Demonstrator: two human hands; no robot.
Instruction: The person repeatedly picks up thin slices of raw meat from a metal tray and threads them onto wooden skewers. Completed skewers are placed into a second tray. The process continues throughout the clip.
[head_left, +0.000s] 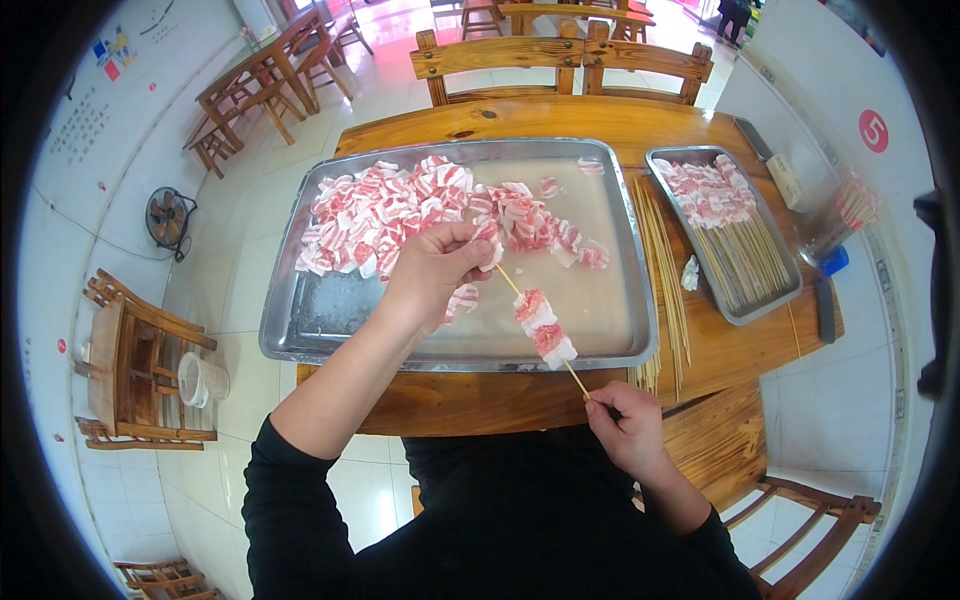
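My left hand pinches a slice of raw streaky meat at the tip of a bamboo skewer, above a large metal tray. My right hand grips the skewer's lower end at the table's near edge. Folded pieces of meat are threaded midway along the stick. In the tray, a heap of sliced meat lies at the left and centre, with cloudy liquid around the slices at the right. Bare skewers lie on the table beside the tray's right side.
A smaller metal tray at the right holds rows of loaded skewers. Near it are a crumpled tissue, a clear container of sticks, a blue cup and a dark object. Wooden chairs stand beyond the wooden table.
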